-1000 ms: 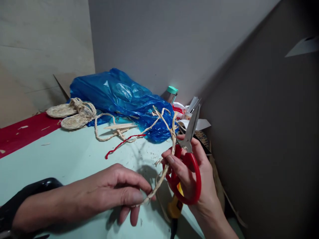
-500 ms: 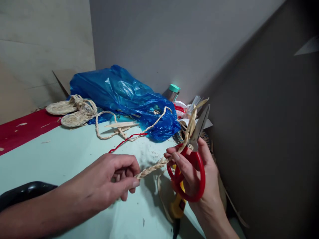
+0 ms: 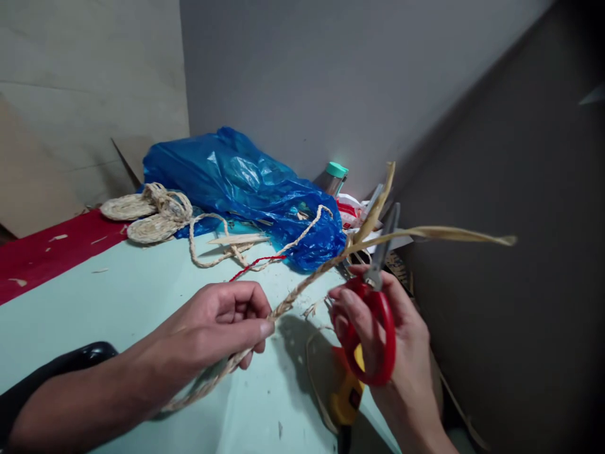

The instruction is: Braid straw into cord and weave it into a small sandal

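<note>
Between the thumb and fingers of my left hand [image 3: 231, 321] is a braided straw cord [image 3: 302, 287], pinched partway along. One end runs up and right and splits into loose flat strands [image 3: 454, 233]; the other trails down past my left wrist. My right hand [image 3: 397, 334] grips red-handled scissors [image 3: 387, 334], blades pointing up. The blades stand beside the loose strands, and I cannot tell whether they touch. Under my right hand lies a yellow tool with a black cord [image 3: 347, 394], partly hidden; it looks like a glue gun.
A blue plastic bag [image 3: 227, 170] lies along the wall. Left of it are woven straw slippers [image 3: 158, 224] on a red cloth [image 3: 61, 252]. More braided cord [image 3: 203, 260], a red string [image 3: 255, 261] and a bottle with a green lid [image 3: 333, 176] are at the back.
My right hand has let go of the braided cord and moved slightly right and down with the scissors. The strands at the cord's end now spread apart. My left hand keeps its pinch.
</note>
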Available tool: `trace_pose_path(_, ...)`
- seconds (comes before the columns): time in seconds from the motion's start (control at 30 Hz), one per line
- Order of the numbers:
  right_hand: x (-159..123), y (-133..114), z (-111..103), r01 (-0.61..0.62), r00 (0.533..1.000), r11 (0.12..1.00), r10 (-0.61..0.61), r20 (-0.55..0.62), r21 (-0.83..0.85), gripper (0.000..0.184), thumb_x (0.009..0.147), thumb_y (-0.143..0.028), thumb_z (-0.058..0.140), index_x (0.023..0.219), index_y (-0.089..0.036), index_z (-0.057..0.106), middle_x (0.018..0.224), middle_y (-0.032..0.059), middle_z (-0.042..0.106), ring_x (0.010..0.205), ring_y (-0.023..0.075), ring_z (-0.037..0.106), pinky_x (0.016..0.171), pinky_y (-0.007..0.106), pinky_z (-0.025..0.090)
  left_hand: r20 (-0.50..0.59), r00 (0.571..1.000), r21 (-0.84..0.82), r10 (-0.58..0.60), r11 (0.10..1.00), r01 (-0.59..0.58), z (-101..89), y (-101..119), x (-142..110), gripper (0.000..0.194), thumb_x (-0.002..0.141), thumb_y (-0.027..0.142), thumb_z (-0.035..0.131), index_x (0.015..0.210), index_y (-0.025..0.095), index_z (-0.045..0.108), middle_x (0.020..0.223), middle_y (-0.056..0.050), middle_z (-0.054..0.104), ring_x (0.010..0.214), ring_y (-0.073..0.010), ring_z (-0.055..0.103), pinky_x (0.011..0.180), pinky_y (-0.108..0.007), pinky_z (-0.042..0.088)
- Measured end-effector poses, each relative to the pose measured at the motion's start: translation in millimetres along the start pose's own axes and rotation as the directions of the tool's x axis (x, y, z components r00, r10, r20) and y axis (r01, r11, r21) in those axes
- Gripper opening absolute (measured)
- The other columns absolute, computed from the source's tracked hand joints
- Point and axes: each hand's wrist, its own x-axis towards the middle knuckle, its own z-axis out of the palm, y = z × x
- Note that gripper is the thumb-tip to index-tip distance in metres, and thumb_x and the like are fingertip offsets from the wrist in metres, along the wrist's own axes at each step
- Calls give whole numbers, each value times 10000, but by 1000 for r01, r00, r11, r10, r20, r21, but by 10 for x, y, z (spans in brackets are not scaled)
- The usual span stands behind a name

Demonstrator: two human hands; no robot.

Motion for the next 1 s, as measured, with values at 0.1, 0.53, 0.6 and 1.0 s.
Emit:
trace_pose_path(0.1, -25, -7, -94, 100, 986, 984, -117, -118, -147, 307, 810, -410, 745, 1026, -235, 614, 716, -9, 600, 504, 107, 557, 394, 186, 435, -172, 979, 33, 109, 994, -105, -26, 42, -2, 248, 751, 361, 753, 716, 192, 574, 601, 36, 533, 573, -105, 447, 505, -202, 342)
trace_pose_path(0.53, -24, 80, -93, 717, 696, 435, -488, 528, -544, 433, 797, -129, 558, 1225, -167, 501, 990, 84, 569, 881, 205, 574, 737, 309, 521, -261, 908, 206, 328, 938, -280, -127, 31, -49, 287, 807, 336, 690, 1058, 203, 731, 659, 28, 564, 593, -108, 505, 518, -201, 388)
trace_pose_path(0.6, -22, 102, -103, 734, 677, 398, -484, 554, -550, 461, 806, -134, 546, 1264, -150, 492, 1008, 99, 567, 898, 223, 556, 747, 334, 515, -258, 904, 278, 341, 922, -268, -124, 29, -60, 296, 818, 337, 685, 1080, 218, 752, 683, 11, 618, 634, -124, 557, 573, -213, 431)
trace_pose_path(1.0, -6, 110, -93, 817, 557, 267, -596, 578, -512, 387, 862, -67, 560, 1249, -72, 557, 842, 81, 588, 748, 184, 529, 679, 309, 485, -253, 844, 390, 473, 848, -358, -115, 5, -66, 201, 775, 319, 736, 954, 324, 826, 630, 16, 688, 660, -160, 638, 644, -215, 515)
